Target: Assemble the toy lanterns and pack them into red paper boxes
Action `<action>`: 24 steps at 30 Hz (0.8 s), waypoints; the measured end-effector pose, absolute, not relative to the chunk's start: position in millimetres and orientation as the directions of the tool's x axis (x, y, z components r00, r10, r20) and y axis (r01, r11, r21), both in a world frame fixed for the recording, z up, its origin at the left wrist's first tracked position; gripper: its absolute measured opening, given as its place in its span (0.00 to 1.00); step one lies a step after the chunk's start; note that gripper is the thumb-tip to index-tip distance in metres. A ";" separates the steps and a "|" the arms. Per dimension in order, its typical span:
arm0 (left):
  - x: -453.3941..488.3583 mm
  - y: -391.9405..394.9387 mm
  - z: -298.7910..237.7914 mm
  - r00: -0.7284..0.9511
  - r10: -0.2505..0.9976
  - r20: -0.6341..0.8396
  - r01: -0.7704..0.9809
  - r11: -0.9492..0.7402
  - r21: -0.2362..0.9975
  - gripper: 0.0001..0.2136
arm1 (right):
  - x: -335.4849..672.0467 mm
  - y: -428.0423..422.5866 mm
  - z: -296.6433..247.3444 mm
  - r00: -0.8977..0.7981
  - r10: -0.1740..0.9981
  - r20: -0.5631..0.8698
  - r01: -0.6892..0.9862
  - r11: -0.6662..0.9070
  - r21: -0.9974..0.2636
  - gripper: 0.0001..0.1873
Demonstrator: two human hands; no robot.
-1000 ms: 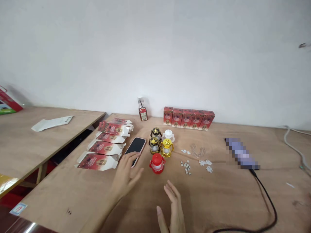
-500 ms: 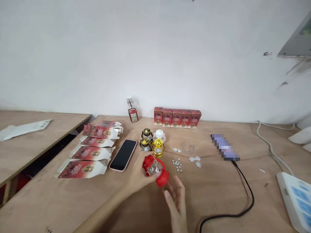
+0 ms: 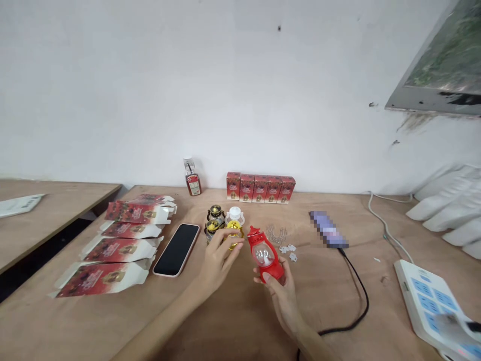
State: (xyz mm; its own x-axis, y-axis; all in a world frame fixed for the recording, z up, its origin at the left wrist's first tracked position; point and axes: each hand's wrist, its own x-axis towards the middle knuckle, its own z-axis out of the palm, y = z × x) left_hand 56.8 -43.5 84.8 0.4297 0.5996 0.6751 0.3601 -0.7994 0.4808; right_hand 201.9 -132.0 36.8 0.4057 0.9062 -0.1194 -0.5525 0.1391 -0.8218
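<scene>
A small red lantern (image 3: 264, 254) with a clear globe and a white candle shape inside is held in my right hand (image 3: 281, 291). The fingers and thumb are closed around its base, and its top tilts to the left. My left hand (image 3: 216, 263) holds nothing I can see; its fingers are bent and apart, left of the lantern's top. Behind those fingers stands a gold lantern (image 3: 235, 225), partly covered. Beside it are a white lantern (image 3: 235, 214) and two dark lanterns with gold trim (image 3: 215, 212), the nearer one partly hidden.
Flattened red cartons (image 3: 101, 277) overlap at the left, near a black-screened phone (image 3: 176, 250). Red boxes (image 3: 260, 189) and a small bottle (image 3: 193, 181) stand by the wall. Thin chains (image 3: 277, 234) and white tags (image 3: 288, 249) lie rightward, before a cabled phone (image 3: 327, 229) and power strip (image 3: 428, 301).
The red lantern has passed from my left hand to my right and turned more upright. My left hand has let go and opened. The camera view has shifted right.
</scene>
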 end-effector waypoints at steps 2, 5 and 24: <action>59.6 -43.7 85.0 0.474 0.534 0.700 0.340 -0.844 0.414 0.10 | 205.0 -131.9 31.5 0.397 0.913 -0.090 -0.519 0.142 -0.843 0.27; 66.3 -44.9 83.5 0.511 0.468 0.721 0.319 -0.882 0.346 0.09 | 207.4 -135.2 23.2 0.376 0.925 -0.047 -0.494 0.157 -0.855 0.27; 84.4 -52.7 118.1 0.561 0.774 0.293 0.321 -0.530 0.785 0.18 | 238.9 -126.7 20.1 0.485 0.873 -0.054 -0.566 0.266 -0.780 0.26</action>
